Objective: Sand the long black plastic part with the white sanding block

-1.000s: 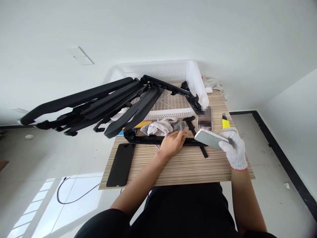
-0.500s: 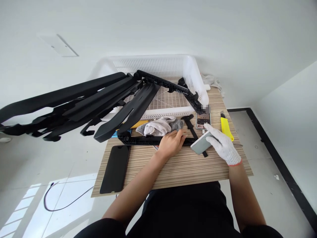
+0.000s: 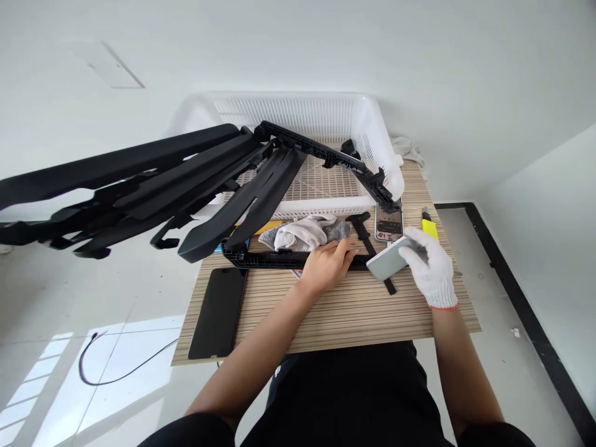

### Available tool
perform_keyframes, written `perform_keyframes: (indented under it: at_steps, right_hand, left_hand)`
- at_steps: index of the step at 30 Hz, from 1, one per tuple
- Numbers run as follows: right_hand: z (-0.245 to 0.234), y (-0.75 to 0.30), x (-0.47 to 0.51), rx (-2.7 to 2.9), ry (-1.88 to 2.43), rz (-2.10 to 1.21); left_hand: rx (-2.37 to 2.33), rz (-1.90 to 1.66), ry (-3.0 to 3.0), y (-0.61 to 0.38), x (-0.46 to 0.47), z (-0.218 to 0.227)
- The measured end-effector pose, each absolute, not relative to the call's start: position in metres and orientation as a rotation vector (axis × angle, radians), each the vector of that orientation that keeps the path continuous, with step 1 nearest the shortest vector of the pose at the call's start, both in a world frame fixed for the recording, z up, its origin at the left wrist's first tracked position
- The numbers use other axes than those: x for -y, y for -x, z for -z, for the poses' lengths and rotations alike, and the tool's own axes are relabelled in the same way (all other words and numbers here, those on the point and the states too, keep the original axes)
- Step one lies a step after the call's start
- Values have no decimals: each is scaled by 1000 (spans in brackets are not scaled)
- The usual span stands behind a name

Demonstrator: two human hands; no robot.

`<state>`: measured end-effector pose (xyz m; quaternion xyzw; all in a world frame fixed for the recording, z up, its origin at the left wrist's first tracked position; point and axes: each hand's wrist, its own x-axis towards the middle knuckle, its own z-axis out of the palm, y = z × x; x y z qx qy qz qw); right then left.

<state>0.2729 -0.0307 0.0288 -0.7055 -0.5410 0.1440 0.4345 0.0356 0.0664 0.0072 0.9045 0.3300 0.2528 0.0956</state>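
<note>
My left hand [image 3: 327, 267], bare, has its fingers curled over a long black plastic trim strip [image 3: 274, 260] lying across the table. My right hand [image 3: 429, 267], in a white knit glove, grips a flat grey phone-sized slab [image 3: 387, 261] by its right end, tilted above the tabletop. A black caliper-like tool [image 3: 365, 234] lies between the hands, partly under the strip. Just beyond the slab is a phone [image 3: 389, 223] with its screen lit. The yellow utility knife [image 3: 429, 227] is partly covered by my gloved hand. Crumpled grey-white gloves [image 3: 307, 234] lie behind the strip.
A white plastic basket [image 3: 298, 207] stands at the back, with several long black plastic trim pieces [image 3: 186, 155] lying across it and jutting far left. A large dark phone or tablet [image 3: 218, 313] lies at the table's [image 3: 326, 323] left edge. A black cable [image 3: 116, 379] trails on the floor.
The view has shifted slightly, so the table things appear a little further right and higher. My gloved hand has moved slightly right over the knife, still holding the slab. My left hand stays on the strip.
</note>
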Motion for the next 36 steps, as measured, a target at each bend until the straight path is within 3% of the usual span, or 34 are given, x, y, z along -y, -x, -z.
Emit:
perform_keyframes:
  at_steps: [5,9,14,18,23,30,36]
  right_hand:
    - [-31,-271,29,1518,1733,-642]
    - [-32,-271,30,1262,1792,-400]
    - [-32,-270,30,1444,1801,-656]
    - [-33,-274,30,1183,1799,-291]
    - [-32,-273,31,1466,1821,-572]
    - [-24,-279,35,1156,1852,-157]
    - [-27,-275,34,1138,1582,170]
  left_hand:
    - [-968,-782,-2646,-35,-65,-6]
    - [-978,-806,-2634,-34,-66,-6]
    - [-980,-780,-2626,-34,-65,-7]
    - [-1010,-801,-2601,-34,-65,-7]
    - [-986,-820,-2618,-34,-67,-4]
    - [-979,-932,-2585,-35,-69,-4]
    - [-971,-963,-2594,-35,-69,-5]
